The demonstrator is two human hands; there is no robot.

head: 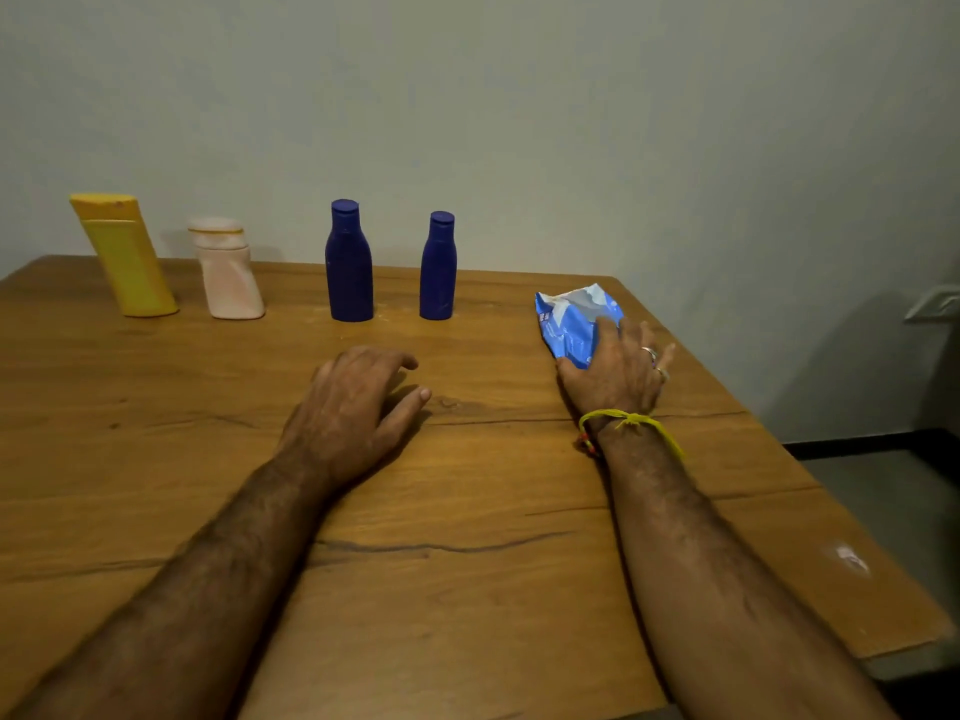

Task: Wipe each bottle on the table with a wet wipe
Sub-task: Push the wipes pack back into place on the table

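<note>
Several bottles stand in a row along the far side of the wooden table (156, 459): a yellow bottle (124, 257) at the left, a pale pink bottle (228, 272), a larger dark blue bottle (349, 262) and a smaller dark blue bottle (438, 267). A blue wet wipe pack (574, 319) lies at the far right. My right hand (615, 371) rests on the pack's near end, fingers spread over it. My left hand (358, 402) lies palm down on the table centre, fingers loosely curled, holding nothing.
The table's right edge runs diagonally from behind the pack to the near right, with dark floor beyond it. A plain wall stands right behind the bottles. A small white smudge (849, 558) marks the wood near the right edge.
</note>
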